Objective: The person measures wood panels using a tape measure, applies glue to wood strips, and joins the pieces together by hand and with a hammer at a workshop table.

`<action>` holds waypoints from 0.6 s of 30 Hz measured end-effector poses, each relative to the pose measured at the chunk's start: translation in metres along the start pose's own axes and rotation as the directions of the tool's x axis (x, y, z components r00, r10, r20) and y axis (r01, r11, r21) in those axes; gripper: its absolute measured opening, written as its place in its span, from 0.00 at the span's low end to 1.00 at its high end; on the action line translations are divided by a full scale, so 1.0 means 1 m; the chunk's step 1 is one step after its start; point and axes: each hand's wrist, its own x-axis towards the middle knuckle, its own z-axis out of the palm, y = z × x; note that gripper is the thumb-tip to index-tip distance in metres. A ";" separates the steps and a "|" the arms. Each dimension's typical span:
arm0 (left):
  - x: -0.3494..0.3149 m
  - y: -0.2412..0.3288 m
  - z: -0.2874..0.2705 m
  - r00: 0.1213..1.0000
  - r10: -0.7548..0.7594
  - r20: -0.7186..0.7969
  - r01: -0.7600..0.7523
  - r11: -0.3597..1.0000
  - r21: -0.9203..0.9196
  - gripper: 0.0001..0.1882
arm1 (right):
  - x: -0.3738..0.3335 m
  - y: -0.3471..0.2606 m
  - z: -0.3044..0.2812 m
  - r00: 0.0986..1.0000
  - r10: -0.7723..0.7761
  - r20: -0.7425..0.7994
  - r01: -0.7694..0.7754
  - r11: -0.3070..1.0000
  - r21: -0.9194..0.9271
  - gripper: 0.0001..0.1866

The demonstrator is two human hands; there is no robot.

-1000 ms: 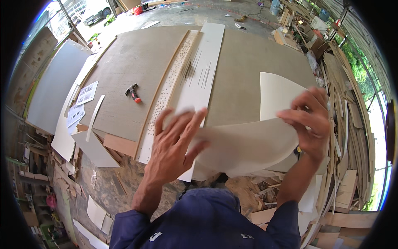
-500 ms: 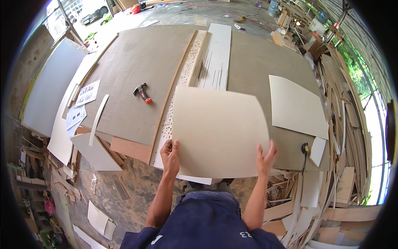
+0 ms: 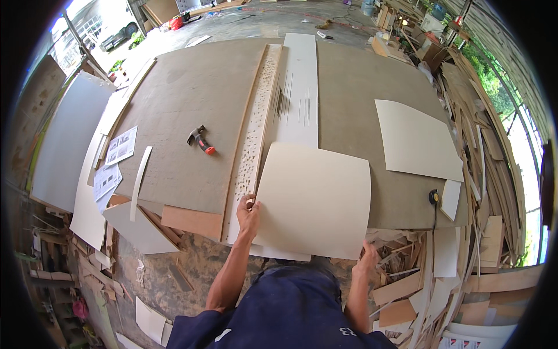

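A cream sheet (image 3: 314,200) with one curved side lies tilted over the near middle of the workbench, partly covering a long white board (image 3: 301,87). My left hand (image 3: 248,216) pinches the sheet's left edge, thumb on top. Close to my body, my right hand (image 3: 364,260) is closed at the sheet's lower right corner, its fingers partly hidden. Left of the white board runs a wooden strip full of holes (image 3: 258,110). A claw hammer (image 3: 201,140) with a red and black handle rests farther left.
Another cream panel (image 3: 418,139) lies on the right, near a tape measure (image 3: 433,196) and a small white offcut (image 3: 450,199). Printed papers (image 3: 122,145) and a narrow curved strip (image 3: 140,181) are at the left. Scrap wood (image 3: 401,285) heaps up beside the bench at right.
The sheet has come lower and turned slightly, its lower right corner now nearer my body. My right hand has moved down from its right side to that corner. The left hand stays on the left edge.
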 end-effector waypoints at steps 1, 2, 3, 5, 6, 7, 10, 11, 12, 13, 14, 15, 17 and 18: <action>0.000 0.004 0.003 1.000 0.005 -0.007 -0.005 1.000 0.027 0.12 | -0.002 -0.001 -0.007 0.993 0.110 0.048 -0.112 0.993 0.045 0.28; 0.001 0.002 0.001 1.000 -0.002 -0.025 0.003 1.000 0.027 0.13 | -0.009 -0.003 -0.010 0.969 0.223 0.107 -0.232 0.970 0.077 0.28; 0.003 0.000 -0.001 0.999 -0.005 -0.043 0.007 1.000 0.028 0.14 | -0.019 -0.005 -0.007 0.963 0.261 0.066 -0.266 0.960 0.088 0.27; 0.004 -0.003 -0.001 0.998 -0.002 -0.063 0.005 0.998 0.056 0.15 | -0.036 -0.006 0.000 0.943 0.331 -0.017 -0.327 0.937 0.122 0.24; 0.003 -0.004 0.001 0.998 0.006 -0.064 -0.001 0.997 0.081 0.15 | -0.036 -0.001 -0.002 0.933 0.357 0.048 -0.360 0.913 0.193 0.24; 0.002 -0.004 0.003 0.998 0.013 -0.065 -0.006 0.994 0.106 0.15 | -0.034 0.009 -0.006 0.919 0.377 0.116 -0.395 0.881 0.260 0.23; 0.005 -0.010 0.008 0.998 0.038 -0.052 -0.033 0.995 0.090 0.14 | -0.030 0.031 0.000 0.916 0.354 0.187 -0.396 0.868 0.298 0.22; 0.006 -0.011 0.007 0.994 0.099 -0.042 -0.092 0.985 0.143 0.16 | -0.032 0.037 0.007 0.921 0.339 0.191 -0.383 0.878 0.286 0.22; 0.007 -0.014 0.003 0.987 0.159 -0.034 -0.149 0.969 0.198 0.17 | -0.040 0.035 0.019 0.929 0.316 0.193 -0.355 0.908 0.222 0.22; 0.009 -0.016 -0.004 0.976 0.217 -0.029 -0.203 0.946 0.254 0.18 | -0.057 0.025 0.039 0.934 0.296 0.202 -0.329 0.932 0.153 0.21; 0.007 -0.009 -0.004 0.969 0.240 0.059 -0.244 0.892 0.380 0.18 | -0.064 0.015 0.053 0.942 0.267 0.202 -0.290 0.953 0.092 0.21; 0.000 0.005 -0.004 0.956 0.247 0.156 -0.292 0.820 0.493 0.19 | -0.062 0.013 0.059 0.962 0.203 0.185 -0.215 0.975 0.049 0.25; -0.007 0.018 -0.002 0.911 0.283 0.301 -0.413 0.628 0.659 0.20 | -0.062 0.005 0.072 0.986 0.121 0.117 -0.108 0.988 -0.111 0.28; -0.008 0.020 -0.002 0.880 0.316 0.355 -0.473 0.514 0.716 0.20 | -0.063 0.001 0.079 0.993 0.077 0.095 -0.057 0.979 -0.195 0.30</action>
